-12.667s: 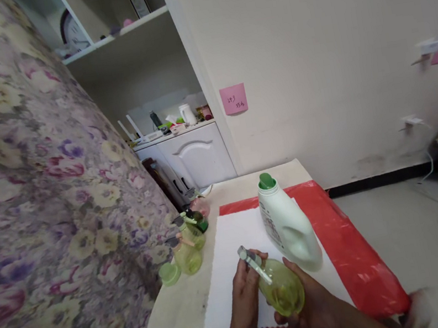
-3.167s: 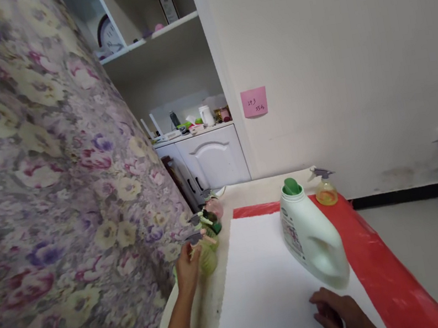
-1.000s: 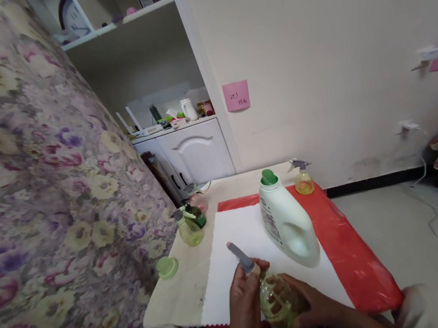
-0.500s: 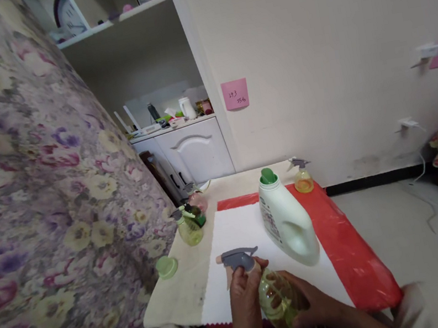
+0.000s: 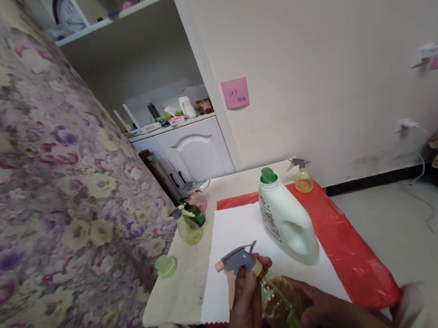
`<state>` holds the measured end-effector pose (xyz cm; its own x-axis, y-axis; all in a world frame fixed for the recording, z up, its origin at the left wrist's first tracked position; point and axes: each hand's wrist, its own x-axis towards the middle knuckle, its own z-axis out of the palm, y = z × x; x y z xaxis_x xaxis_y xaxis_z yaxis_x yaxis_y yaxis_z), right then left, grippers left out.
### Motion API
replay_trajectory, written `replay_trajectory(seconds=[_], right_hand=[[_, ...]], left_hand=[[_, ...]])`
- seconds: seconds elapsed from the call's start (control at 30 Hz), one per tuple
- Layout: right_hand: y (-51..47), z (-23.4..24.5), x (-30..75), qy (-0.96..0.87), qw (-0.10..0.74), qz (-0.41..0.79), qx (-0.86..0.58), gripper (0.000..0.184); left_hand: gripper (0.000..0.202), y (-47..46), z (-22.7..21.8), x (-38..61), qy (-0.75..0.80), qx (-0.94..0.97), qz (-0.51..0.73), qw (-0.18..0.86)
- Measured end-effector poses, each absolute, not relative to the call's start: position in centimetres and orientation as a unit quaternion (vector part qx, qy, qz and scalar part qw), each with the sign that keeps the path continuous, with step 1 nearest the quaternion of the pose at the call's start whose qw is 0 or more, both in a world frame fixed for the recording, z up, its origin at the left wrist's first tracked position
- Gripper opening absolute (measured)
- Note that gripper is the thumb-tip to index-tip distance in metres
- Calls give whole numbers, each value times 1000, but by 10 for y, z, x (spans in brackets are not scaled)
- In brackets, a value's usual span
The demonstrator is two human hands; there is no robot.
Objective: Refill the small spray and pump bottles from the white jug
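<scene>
I hold a small clear yellow-green spray bottle (image 5: 280, 306) low over the table's near edge. My right hand (image 5: 325, 311) is wrapped around its round body. My left hand (image 5: 245, 297) grips the neck just under the grey trigger head (image 5: 238, 259), whose nozzle points left. A tall white detergent jug with a green cap (image 5: 286, 220) stands just beyond on a white mat (image 5: 234, 234).
A red plastic sheet (image 5: 353, 262) covers the table's right side. Another yellow spray bottle (image 5: 302, 177) stands at the far edge. More spray bottles (image 5: 189, 226) and a green lid (image 5: 165, 265) sit at the left beside a floral fabric (image 5: 41, 205). A white cabinet (image 5: 195, 151) is behind.
The grey trigger head has turned round on the bottle's neck under my left hand and now points left. Earlier I took this bottle from the left group; another bottle now stands at the far edge.
</scene>
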<state>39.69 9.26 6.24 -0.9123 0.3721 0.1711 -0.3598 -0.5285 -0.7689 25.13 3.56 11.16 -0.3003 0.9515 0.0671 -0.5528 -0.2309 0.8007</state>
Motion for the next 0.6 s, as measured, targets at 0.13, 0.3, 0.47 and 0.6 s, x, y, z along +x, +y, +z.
replay_trajectory(seconds=[0.13,0.3,0.47,0.6], right_hand=[[96,60,398,-455,211,865,-17,78],[95,56,397,-451,211,867,-6,78],[93,54,399,-423,209,882,2,74],[94,49,401,-402,195,895,-2,75]], left_hand=[[22,37,120,254,410,290,726,470],[32,40,125,254,459,261,707,470],[39,31,127,249,456,319,685,469],[41,29,130,244,446,340,685,465]])
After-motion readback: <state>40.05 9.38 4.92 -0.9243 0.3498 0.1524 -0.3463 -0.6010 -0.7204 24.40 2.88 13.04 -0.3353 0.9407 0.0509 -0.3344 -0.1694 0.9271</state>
